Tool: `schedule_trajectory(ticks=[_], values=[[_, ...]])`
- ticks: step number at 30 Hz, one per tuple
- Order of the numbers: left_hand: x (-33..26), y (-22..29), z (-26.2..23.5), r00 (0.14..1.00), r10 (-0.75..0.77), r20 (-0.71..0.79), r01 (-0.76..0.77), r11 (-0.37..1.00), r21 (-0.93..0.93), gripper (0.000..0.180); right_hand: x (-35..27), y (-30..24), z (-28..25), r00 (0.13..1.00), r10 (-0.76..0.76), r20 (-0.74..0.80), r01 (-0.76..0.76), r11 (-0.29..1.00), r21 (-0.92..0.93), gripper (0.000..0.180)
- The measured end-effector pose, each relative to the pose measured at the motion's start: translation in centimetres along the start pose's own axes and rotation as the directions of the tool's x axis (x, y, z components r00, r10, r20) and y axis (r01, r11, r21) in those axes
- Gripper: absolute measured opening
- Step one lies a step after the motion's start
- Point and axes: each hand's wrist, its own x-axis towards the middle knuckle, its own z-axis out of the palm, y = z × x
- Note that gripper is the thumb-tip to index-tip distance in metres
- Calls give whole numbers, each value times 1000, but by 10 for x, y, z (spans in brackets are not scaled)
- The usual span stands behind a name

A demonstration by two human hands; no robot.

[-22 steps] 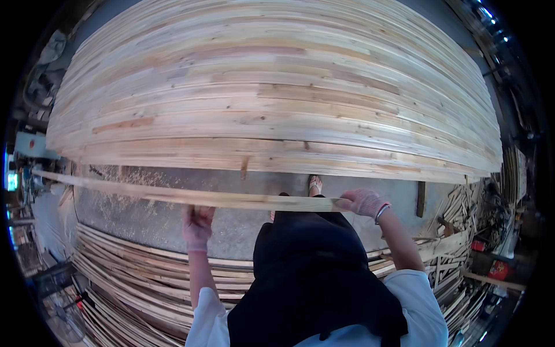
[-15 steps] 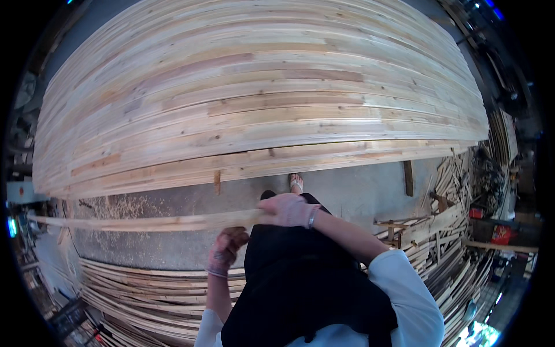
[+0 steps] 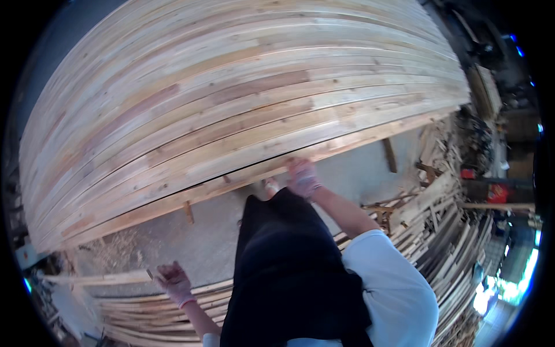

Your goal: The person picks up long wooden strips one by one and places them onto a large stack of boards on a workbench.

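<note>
Pale wood spreads before us as a broad layer of boards (image 3: 248, 81); heaped strips (image 3: 136, 312) lie lower down. Along the near side runs an edge board (image 3: 260, 169), a dark gap behind it: one uneven pull could skew it. A loose strip (image 3: 98, 279) ends beside our left hand (image 3: 173, 283), fingers loosely bent; a poor hold could drop it. Our right hand (image 3: 303, 178) meets the edge board; blur hides either grip.

Your floor (image 3: 202, 246) is grey. Shavings (image 3: 115, 251) on it at left, strips (image 3: 167, 315) piled behind you, scrap wood (image 3: 438, 141) heaped right. Two blocks (image 3: 390, 155) poke out under your boards (image 3: 243, 98).
</note>
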Motion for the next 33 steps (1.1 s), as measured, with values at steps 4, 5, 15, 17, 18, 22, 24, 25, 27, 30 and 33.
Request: schedule_trajectory(ticks=[4,5,15,17,18,22,24,25,27,30,33], values=[[-21,-42,14,971,-240,-22,240,963,119,46,11,43,14,993,47,105,-36,994,-105,73],[-27,-55,19,967,-250,-39,253,961,111,46,14,45,16,992,46,117,-35,995,-91,74],[-51,-117,51,870,-491,-43,493,865,94,44,40,39,18,947,181,266,-119,965,-232,54],[-48,-114,51,856,-517,18,512,851,112,42,40,42,17,956,152,250,-105,976,-192,47],[-46,-112,51,860,-510,1,506,853,123,41,38,42,16,955,140,263,-93,978,-185,44],[-40,-106,47,857,-515,24,504,847,167,40,34,40,5,976,102,195,-68,983,-173,39],[-38,-109,45,857,-515,5,507,845,170,39,30,38,-7,982,89,166,-59,982,-179,35],[-38,-112,45,853,-522,2,515,842,159,39,25,37,-14,990,74,123,-53,984,-169,32],[-37,-120,48,835,-549,33,540,830,144,42,12,35,-30,991,4,136,19,986,-166,32],[-33,-140,59,846,-525,-96,533,824,193,51,-19,26,-54,989,-83,121,98,987,-128,33],[-25,-160,73,854,-516,-65,518,855,22,60,-63,8,-70,982,-187,9,187,978,-90,34]])
